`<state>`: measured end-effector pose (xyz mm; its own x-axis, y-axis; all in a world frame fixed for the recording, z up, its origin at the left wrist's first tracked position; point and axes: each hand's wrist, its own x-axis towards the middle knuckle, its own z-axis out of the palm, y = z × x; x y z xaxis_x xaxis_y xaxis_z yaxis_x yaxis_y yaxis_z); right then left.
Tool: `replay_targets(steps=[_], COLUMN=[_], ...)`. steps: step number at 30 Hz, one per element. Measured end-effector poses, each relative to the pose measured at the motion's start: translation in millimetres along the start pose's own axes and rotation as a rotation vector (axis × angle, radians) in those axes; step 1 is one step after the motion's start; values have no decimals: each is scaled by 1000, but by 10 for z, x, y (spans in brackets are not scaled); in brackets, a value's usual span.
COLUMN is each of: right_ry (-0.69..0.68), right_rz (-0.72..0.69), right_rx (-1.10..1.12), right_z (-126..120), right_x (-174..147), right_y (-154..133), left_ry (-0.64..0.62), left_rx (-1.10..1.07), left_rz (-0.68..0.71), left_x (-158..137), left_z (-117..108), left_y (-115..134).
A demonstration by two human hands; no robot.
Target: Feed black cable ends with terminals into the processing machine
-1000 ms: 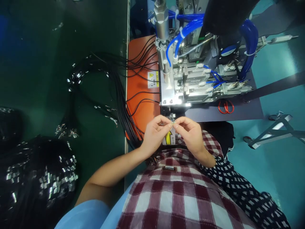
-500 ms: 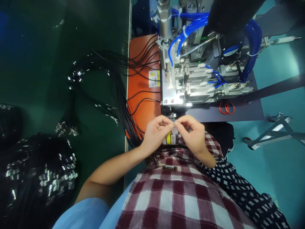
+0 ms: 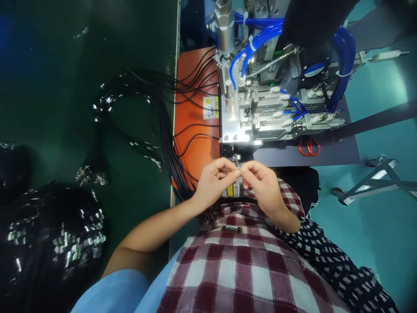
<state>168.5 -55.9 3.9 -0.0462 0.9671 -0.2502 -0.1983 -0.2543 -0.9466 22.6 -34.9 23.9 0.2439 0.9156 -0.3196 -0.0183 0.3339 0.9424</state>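
My left hand (image 3: 215, 181) is closed in a pinch, its thumb and forefinger tips meeting those of my right hand (image 3: 262, 184). The right hand pinches as well. Whatever lies between the fingertips is too small and too covered to make out. Both hands are just in front of a metal machine (image 3: 239, 117), above a label with a yellow mark (image 3: 231, 190). Left of them, a bundle of black cables (image 3: 167, 150) runs along the edge of an orange plate (image 3: 197, 152). Several single cables cross this plate to the machine.
Loops of black cable with shiny metal ends (image 3: 107, 100) lie on the dark green surface (image 3: 130, 39). Large cable heaps (image 3: 52, 234) fill the lower left. Red-handled scissors (image 3: 309, 147) rest right of the machine. Blue air hoses (image 3: 265, 34) arch over it. A wheeled metal stand (image 3: 368, 182) is at right.
Both hands have shifted slightly to the right, with the fingertips closer together. The machine and cables look the same.
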Motion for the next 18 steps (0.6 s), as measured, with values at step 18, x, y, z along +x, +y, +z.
replay_targets(steps=[18], right_ry=[67], right_rz=[-110], right_rx=[-210], right_z=[-73], right_x=[80], right_y=[12], left_ry=[-73], left_rx=[137], left_rz=[2], left_x=[85], left_z=[-70], left_y=[80])
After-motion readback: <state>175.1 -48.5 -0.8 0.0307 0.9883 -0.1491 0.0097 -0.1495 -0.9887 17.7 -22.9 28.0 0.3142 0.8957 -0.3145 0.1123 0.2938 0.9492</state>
